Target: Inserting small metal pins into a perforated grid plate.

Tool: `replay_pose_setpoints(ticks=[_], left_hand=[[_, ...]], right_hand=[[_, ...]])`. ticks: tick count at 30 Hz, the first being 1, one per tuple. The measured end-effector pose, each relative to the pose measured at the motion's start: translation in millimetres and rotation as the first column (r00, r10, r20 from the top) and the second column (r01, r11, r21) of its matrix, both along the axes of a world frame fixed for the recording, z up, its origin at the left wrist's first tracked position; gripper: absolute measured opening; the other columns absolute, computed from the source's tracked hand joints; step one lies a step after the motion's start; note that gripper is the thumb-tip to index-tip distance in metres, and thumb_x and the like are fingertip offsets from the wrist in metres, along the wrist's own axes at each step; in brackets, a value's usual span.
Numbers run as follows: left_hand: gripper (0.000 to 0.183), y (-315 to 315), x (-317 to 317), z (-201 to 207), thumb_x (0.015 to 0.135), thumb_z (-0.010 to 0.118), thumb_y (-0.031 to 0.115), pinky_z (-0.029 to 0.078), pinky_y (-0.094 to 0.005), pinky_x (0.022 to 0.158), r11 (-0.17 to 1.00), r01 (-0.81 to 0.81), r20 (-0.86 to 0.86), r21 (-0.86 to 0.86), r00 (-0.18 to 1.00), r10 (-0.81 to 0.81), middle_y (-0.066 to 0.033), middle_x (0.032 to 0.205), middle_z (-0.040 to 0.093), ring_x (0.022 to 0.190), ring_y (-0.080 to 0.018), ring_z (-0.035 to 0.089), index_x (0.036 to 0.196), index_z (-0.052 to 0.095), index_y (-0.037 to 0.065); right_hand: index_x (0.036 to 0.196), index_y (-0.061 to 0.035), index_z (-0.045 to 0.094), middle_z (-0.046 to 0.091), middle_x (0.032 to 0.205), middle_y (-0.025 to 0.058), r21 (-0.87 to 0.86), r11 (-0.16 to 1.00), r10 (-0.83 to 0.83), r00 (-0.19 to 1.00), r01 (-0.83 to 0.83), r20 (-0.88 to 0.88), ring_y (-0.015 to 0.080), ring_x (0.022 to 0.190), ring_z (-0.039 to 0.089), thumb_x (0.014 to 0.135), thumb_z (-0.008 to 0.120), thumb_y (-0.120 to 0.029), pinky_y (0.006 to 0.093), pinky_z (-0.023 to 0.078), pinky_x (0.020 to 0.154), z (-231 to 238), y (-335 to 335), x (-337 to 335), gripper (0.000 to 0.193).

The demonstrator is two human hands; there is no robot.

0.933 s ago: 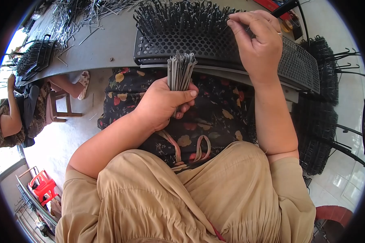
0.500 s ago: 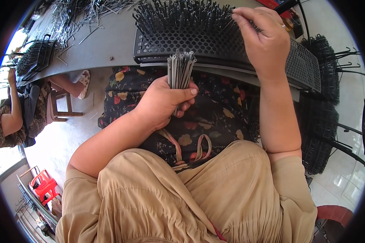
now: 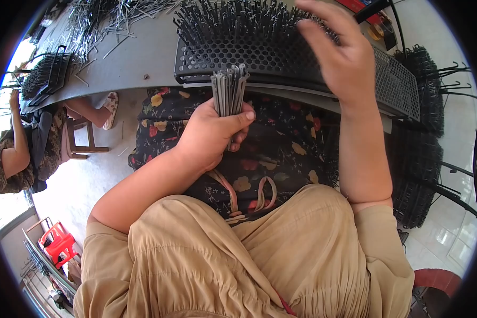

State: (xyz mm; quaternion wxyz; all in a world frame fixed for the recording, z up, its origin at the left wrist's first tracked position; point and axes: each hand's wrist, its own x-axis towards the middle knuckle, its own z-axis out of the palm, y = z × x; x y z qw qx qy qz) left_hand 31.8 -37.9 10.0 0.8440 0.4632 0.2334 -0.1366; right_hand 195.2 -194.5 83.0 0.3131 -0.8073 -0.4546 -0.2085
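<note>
My left hand [image 3: 211, 130] is closed round a bundle of thin grey metal rods with small looped ends [image 3: 229, 90], held upright over my lap. In front of it stands a long black perforated metal rack [image 3: 233, 58], its holes filled with many upright dark rods [image 3: 238, 21]. Above the right part of that rack is my right hand [image 3: 344, 58], thumb and fingers spread apart, with nothing visible between them. Slight blur softens its fingertips, and it hides some of the rods behind it.
Loose metal rods [image 3: 108, 21] lie heaped on the grey table [image 3: 143, 58] at the far left. Another filled rack [image 3: 42, 77] stands near a seated co-worker [image 3: 16, 153]. Black racks with hooks [image 3: 421, 106] are stacked at the right. A red chair [image 3: 61, 244] is at lower left.
My right hand's thumb and fingertips have parted, and the hand has shifted slightly left. The bundle in my left hand has tilted and moved a little to the left.
</note>
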Motion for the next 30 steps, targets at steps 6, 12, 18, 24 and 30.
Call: replay_pose_setpoints(ticks=[6,12,18,24,30], left_hand=[[0.023,-6,-9,18,0.087,0.069,0.003,0.044,-0.0217,0.056,0.987,-0.072,0.371,0.146,0.928,0.013,0.0022,0.080,0.056,0.065,-0.0053,0.052,0.104,0.054,0.005],[0.034,-10,-6,20,0.085,0.071,0.000,0.047,-0.0215,0.063,0.989,-0.041,0.421,0.139,0.907,-0.021,0.0024,0.083,0.057,0.071,-0.0045,0.054,0.109,0.047,0.006],[0.034,-8,-6,18,0.086,0.070,0.000,0.047,-0.0219,0.062,0.994,0.005,0.394,0.113,0.918,-0.049,0.0019,0.084,0.057,0.072,-0.0048,0.054,0.110,0.047,0.007],[0.033,-10,-5,18,0.086,0.069,0.001,0.047,-0.0223,0.063,0.990,0.004,0.409,0.138,0.910,-0.061,0.0020,0.084,0.057,0.071,-0.0049,0.054,0.110,0.048,0.007],[0.031,-10,-4,20,0.086,0.070,0.001,0.046,-0.0221,0.062,0.991,-0.001,0.380,0.130,0.924,-0.049,0.0025,0.082,0.057,0.071,-0.0048,0.053,0.109,0.049,0.006]], right_hand=[[0.156,-0.0243,0.010,0.017,0.161,0.0078,0.829,0.503,0.859,-0.034,0.245,-0.511,0.0272,0.147,0.015,0.091,0.018,-0.076,0.0477,0.019,0.115,-4,8,-55,0.083],[0.156,-0.0266,0.001,0.003,0.163,0.0064,0.798,0.571,0.818,-0.049,0.194,-0.574,0.0256,0.150,0.000,0.084,0.018,-0.084,0.0427,0.003,0.117,-8,16,-69,0.094],[0.156,-0.0240,-0.001,0.003,0.163,0.0080,0.843,0.520,0.854,-0.103,0.137,-0.510,0.0256,0.150,-0.002,0.084,0.020,-0.085,0.0423,0.002,0.117,-21,20,-71,0.097],[0.156,-0.0232,-0.003,0.002,0.163,0.0093,0.797,0.604,0.797,-0.006,0.035,-0.604,0.0280,0.149,-0.004,0.082,0.021,-0.086,0.0439,-0.005,0.116,-21,23,-71,0.100],[0.156,-0.0231,-0.004,0.001,0.163,0.0096,0.783,0.622,0.783,-0.001,0.010,-0.622,0.0277,0.149,-0.004,0.082,0.023,-0.085,0.0443,-0.008,0.116,-23,21,-71,0.100]])
